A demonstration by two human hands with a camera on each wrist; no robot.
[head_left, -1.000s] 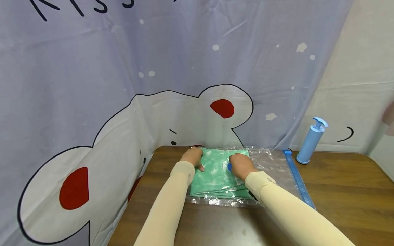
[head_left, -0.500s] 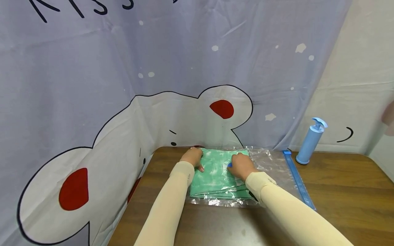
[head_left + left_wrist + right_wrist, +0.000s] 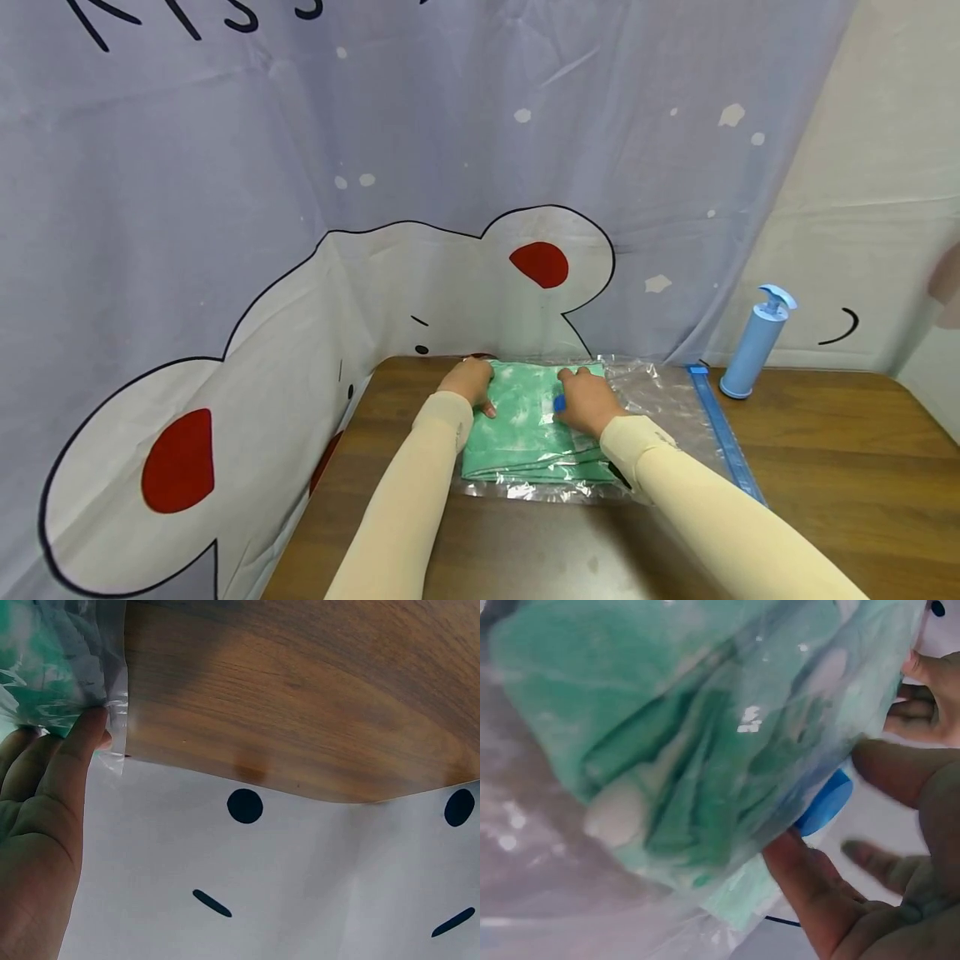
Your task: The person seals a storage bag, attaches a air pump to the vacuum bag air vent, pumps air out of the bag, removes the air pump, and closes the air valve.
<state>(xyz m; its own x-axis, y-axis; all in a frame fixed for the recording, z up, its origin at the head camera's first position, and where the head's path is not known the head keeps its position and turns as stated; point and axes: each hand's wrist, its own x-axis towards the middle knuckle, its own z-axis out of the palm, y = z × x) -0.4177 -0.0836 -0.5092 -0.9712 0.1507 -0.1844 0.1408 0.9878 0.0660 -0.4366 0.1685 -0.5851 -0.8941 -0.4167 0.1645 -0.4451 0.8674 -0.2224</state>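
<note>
The bag (image 3: 660,398) lies at twelve o'clock on the surface (image 3: 525,550), probably soft, slippery (I'd grip its stiff-looking blue cap (image 3: 826,804)); left hand (image 3: 467,383) straight-fingered at its ten o'clock, right hand (image 3: 591,404) spread around the cap.

Both arms (image 3: 405,500) outstretched, left grip (image 3: 469,383) extended, right grip (image 3: 590,403) spread.

A bare left hand (image 3: 41,832) reaches up from the lower left, its fingers extended and touching the crinkled edge of a clear plastic bag (image 3: 115,652) in the upper left corner. Soft-looking green material (image 3: 34,649) shows through the shiny film. The bag lies on a brown wood-grain tabletop (image 3: 292,682); below the table's edge spreads a plain white sheet (image 3: 150,847) bearing two dark round spots (image 3: 244,805) and two short slanted dark strokes (image 3: 212,903) (one spot is nearer the hand).
</note>
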